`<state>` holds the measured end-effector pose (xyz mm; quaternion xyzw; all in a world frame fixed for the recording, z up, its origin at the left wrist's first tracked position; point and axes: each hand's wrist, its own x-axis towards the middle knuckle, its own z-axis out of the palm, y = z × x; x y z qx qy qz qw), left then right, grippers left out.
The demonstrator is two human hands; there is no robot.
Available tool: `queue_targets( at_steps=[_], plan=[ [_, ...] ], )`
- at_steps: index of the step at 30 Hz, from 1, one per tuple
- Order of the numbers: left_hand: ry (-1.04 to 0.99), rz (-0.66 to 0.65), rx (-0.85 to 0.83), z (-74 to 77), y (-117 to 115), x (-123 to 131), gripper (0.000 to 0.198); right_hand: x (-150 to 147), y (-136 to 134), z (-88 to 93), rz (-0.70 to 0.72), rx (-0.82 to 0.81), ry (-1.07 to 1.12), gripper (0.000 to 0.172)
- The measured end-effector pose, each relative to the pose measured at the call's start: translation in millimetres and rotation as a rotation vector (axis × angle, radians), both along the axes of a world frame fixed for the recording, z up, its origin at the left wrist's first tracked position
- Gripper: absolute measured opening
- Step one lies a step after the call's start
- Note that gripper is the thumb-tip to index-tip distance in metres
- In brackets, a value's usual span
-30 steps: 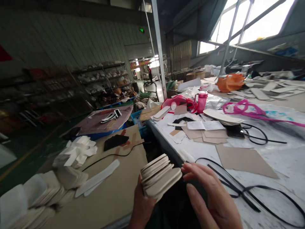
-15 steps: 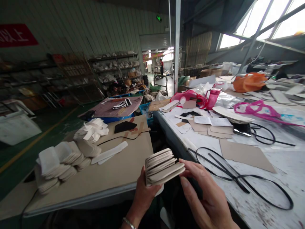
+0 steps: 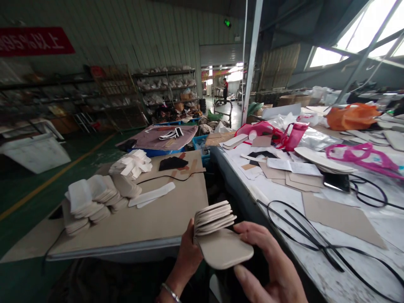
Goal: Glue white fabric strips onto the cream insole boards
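Observation:
My left hand [image 3: 190, 248] is closed round one end of a stack of beige pads [image 3: 213, 216] with rounded corners. The lowest pad [image 3: 225, 249] is fanned out from the others, its broad face turned up. At its free end is my right hand [image 3: 268, 256], fingers at the upper side and thumb at the lower edge. Left of my hands, on the cardboard-covered table [image 3: 167, 219], stand several piles of similar pads [image 3: 91, 198]. Two long pale strips [image 3: 153, 195] lie beside these piles.
To the right, a white-topped table [image 3: 284, 210] carries black cord [image 3: 303, 233], cardboard sheets [image 3: 344, 216], an open notebook [image 3: 293, 167], a phone [image 3: 336, 182] and plastic bags. White pieces [image 3: 132, 164] are heaped on the left table near a black scrap [image 3: 173, 163]. A metal post [image 3: 252, 63] rises behind.
The lowest pad has swung down and out from the stack, showing its broad face. My right hand has moved with it, thumb lower. The view has turned slightly left.

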<state>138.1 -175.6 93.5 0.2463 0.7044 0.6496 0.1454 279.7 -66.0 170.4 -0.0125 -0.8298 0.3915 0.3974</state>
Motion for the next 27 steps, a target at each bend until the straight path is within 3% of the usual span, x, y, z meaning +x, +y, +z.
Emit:
queue_targets(
  at_steps=[3,7,10,16,21,27],
  plan=[
    [0.000,-0.037,0.006,-6.1,-4,-7,0.018,-1,-3,0.8,0.093,-0.146,-0.021,0.036],
    [0.044,-0.014,-0.033,-16.1,-10,-14,0.025,-1,-8,-1.2,-0.057,-0.297,-0.104,0.031],
    [0.023,-0.003,-0.032,-14.7,-12,-14,0.028,0,-9,-3.2,-0.116,-0.282,-0.213,0.029],
    [0.065,0.030,-0.061,-6.4,-10,-18,0.031,-2,-2,-3.5,-0.090,-0.227,-0.253,0.039],
    [0.094,0.020,-0.056,-8.4,-5,-27,0.025,-5,1,-4.7,-0.104,-0.299,-0.240,0.041],
    [0.099,-0.008,-0.062,-13.3,-3,-31,0.025,-10,9,-4.4,-0.026,-0.225,-0.258,0.038]
  ],
)
